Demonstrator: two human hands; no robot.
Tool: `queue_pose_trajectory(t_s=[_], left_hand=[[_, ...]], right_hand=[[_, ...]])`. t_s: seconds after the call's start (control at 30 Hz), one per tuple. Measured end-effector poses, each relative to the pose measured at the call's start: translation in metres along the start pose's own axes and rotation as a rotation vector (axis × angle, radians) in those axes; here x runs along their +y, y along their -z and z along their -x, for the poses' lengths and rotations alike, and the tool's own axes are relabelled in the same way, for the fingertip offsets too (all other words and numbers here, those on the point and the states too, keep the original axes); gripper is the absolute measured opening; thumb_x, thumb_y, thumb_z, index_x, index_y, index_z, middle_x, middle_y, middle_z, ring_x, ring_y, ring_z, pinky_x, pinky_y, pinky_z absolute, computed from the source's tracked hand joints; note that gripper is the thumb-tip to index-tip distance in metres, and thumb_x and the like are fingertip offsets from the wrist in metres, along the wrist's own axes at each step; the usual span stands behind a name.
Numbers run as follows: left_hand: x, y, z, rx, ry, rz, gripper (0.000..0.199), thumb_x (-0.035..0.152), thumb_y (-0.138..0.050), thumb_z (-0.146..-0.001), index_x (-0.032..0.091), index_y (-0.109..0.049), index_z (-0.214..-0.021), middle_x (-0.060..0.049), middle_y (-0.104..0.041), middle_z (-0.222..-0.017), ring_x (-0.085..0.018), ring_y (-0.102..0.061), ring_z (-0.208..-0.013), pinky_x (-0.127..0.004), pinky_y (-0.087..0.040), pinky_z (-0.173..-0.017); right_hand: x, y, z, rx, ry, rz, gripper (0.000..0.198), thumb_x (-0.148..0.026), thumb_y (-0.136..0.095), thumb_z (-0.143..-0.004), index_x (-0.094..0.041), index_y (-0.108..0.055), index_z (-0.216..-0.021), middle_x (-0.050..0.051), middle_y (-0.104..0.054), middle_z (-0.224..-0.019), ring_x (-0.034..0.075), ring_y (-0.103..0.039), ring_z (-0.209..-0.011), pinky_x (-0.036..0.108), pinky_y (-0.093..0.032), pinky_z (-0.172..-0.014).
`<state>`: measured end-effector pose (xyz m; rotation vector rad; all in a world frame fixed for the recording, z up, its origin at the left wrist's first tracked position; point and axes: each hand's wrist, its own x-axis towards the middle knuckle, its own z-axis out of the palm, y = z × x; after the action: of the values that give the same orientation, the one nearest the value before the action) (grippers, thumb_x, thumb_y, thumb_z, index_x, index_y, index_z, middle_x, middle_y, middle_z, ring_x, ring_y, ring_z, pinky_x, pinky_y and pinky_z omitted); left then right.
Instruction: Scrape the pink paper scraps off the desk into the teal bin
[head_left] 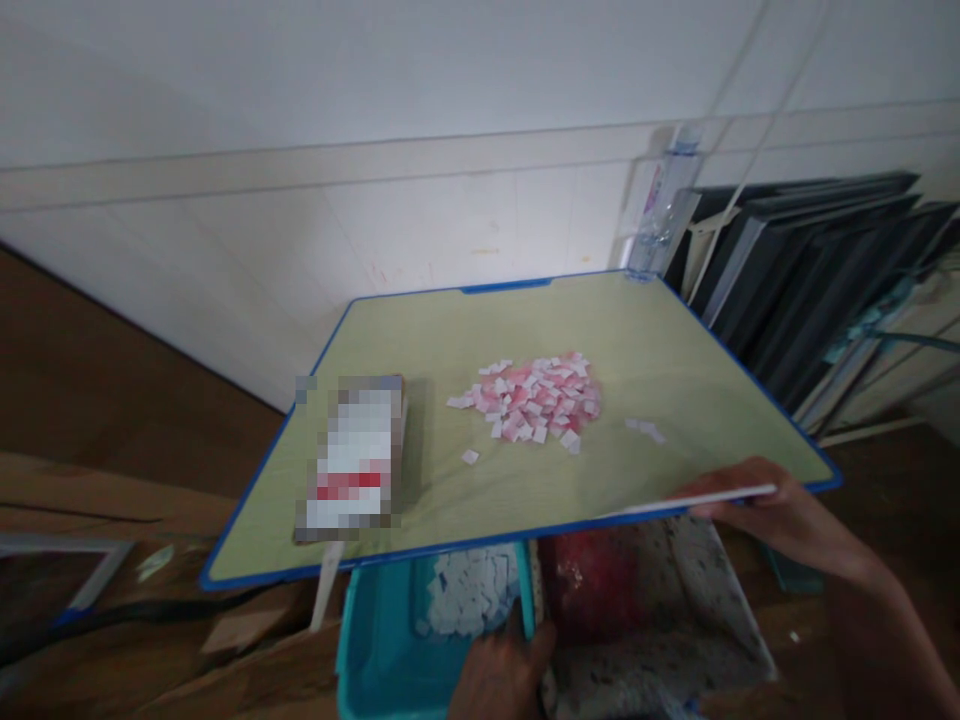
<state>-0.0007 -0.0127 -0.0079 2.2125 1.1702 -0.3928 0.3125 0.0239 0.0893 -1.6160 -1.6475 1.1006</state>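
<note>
In the head view, the right hand [780,513] pinches a flat white strip [739,494] at the counter [420,335]'s front edge, the left hand [499,672] is at the teal tub [358,650]'s rim below, its grip unclear, and piled pink-and-white pieces [536,398] lie beyond both hands.

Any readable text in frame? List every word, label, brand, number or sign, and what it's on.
No text can be read.
Clear bottle by the wall: reddish label markings, too blurred to read.
Box-like object at the left of the tabletop: pixelated, white with a red band; nothing legible.
Small pale squares heaped on the tabletop: no legible marks.
</note>
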Motion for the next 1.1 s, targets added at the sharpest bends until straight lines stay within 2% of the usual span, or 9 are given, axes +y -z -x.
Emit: queue_pose_trajectory(t_s=[0.07,0.2,0.3,0.5,0.67,0.8,1.1], left_hand=[[0.0,0.001,-0.001,-0.005,-0.001,-0.016,0.06,0.037,-0.071,-0.064,0.024,-0.052,-0.119,-0.014,-0.052,-0.121,-0.033,-0.055,-0.1,-0.039,-0.045,-0.081],[0.002,0.004,0.0,0.006,-0.008,-0.046,0.062,0.035,-0.073,-0.063,0.024,-0.051,-0.12,-0.014,-0.05,-0.125,-0.033,-0.053,-0.104,-0.039,-0.044,-0.084],[0.004,0.005,0.001,0.0,-0.002,-0.071,0.058,0.036,-0.073,-0.063,0.023,-0.054,-0.116,-0.015,-0.052,-0.123,-0.032,-0.054,-0.103,-0.039,-0.045,-0.083],[0.0,0.001,-0.001,0.0,-0.018,-0.055,0.057,0.042,-0.072,-0.065,0.022,-0.054,-0.116,-0.016,-0.054,-0.119,-0.031,-0.059,-0.091,-0.04,-0.049,-0.075],[-0.001,-0.001,0.0,0.021,-0.027,-0.061,0.059,0.039,-0.074,-0.063,0.022,-0.054,-0.116,-0.016,-0.056,-0.114,-0.031,-0.058,-0.091,-0.04,-0.049,-0.075],[0.002,0.004,0.002,0.012,-0.021,-0.049,0.053,0.037,-0.071,-0.066,0.021,-0.056,-0.114,-0.016,-0.053,-0.12,-0.031,-0.059,-0.092,-0.04,-0.048,-0.076],[-0.002,-0.001,0.0,0.028,-0.061,-0.035,0.058,0.044,-0.072,-0.066,0.021,-0.054,-0.116,-0.017,-0.055,-0.116,-0.032,-0.06,-0.09,-0.041,-0.049,-0.074]], right_hand=[[0.005,-0.001,0.014,0.148,0.031,0.044,0.021,-0.042,-0.069,-0.067,-0.024,-0.076,-0.074,0.003,-0.076,-0.076,0.024,-0.069,-0.069,0.033,-0.055,-0.065],[0.028,0.002,0.024,0.662,-0.009,0.157,0.02,-0.039,-0.069,-0.068,-0.022,-0.075,-0.077,0.004,-0.076,-0.077,0.025,-0.07,-0.068,0.032,-0.056,-0.06],[0.043,0.002,0.017,0.813,-0.05,0.2,0.025,-0.037,-0.068,-0.07,-0.017,-0.073,-0.083,0.005,-0.076,-0.078,0.025,-0.07,-0.068,0.031,-0.056,-0.057],[0.04,-0.007,0.004,0.79,0.003,0.234,0.017,-0.037,-0.067,-0.071,-0.023,-0.074,-0.078,0.0,-0.076,-0.078,0.024,-0.071,-0.072,0.032,-0.057,-0.064],[0.039,-0.01,0.002,0.752,0.054,0.24,0.019,-0.038,-0.066,-0.072,-0.022,-0.074,-0.08,0.002,-0.076,-0.081,0.025,-0.071,-0.073,0.034,-0.058,-0.066],[0.041,-0.009,0.003,0.709,0.093,0.248,0.02,-0.037,-0.064,-0.075,-0.02,-0.073,-0.081,0.004,-0.076,-0.082,0.024,-0.071,-0.071,0.033,-0.058,-0.062],[0.046,-0.011,0.018,0.472,0.264,0.302,0.016,-0.027,-0.062,-0.077,-0.025,-0.074,-0.088,0.001,-0.076,-0.086,0.022,-0.071,-0.072,0.031,-0.058,-0.068]])
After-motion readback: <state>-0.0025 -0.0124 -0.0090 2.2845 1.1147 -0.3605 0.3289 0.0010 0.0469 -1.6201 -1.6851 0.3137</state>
